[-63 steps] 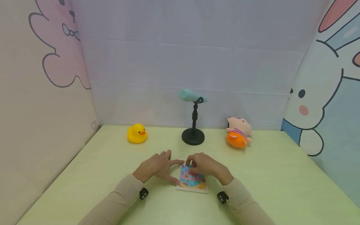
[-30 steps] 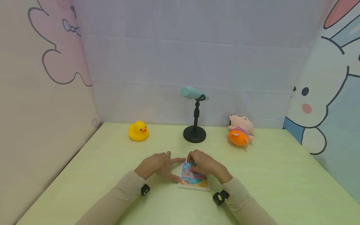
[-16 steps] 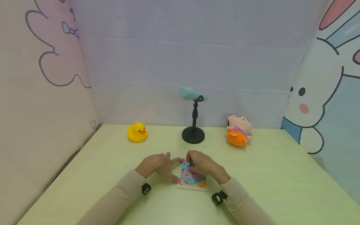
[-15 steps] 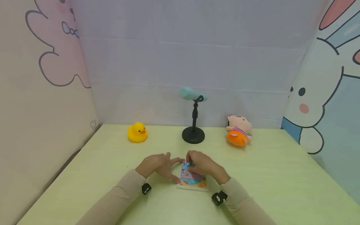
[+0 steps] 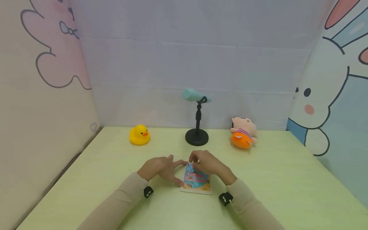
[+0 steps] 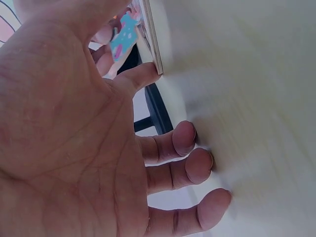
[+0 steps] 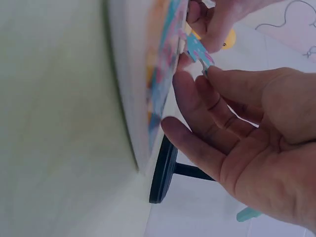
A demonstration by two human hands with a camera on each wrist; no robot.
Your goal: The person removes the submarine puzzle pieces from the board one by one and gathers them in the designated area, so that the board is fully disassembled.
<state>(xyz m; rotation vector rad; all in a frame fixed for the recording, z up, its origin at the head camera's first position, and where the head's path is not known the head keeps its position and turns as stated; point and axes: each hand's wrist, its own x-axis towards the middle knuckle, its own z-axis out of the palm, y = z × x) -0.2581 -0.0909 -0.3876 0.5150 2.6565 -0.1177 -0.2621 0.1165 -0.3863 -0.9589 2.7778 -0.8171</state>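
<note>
picture board (image 5: pixel 198 186): lying about midway between the table's (image 5: pixel 287 182) left and right edges. left hand (image 5: pixel 161 168): touching the board's left edge with spread thumb and forefinger, grasping nothing. right hand (image 5: pixel 208 162): pinching a blue spotted puzzle piece (image 7: pixel 196 48), tilted over the board. yellow rubber duck (image 5: pixel 139 135): sitting near the table's far-left corner.

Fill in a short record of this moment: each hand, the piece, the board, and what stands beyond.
Left hand: touches the left edge of the picture board
Right hand: pinches a blue piece between its fingers
Piece state: tilted; whether it touches the board is unclear
Board state: flat on the table
Beyond, left to right: yellow duck, teal object on a black stand, plush toy
</note>
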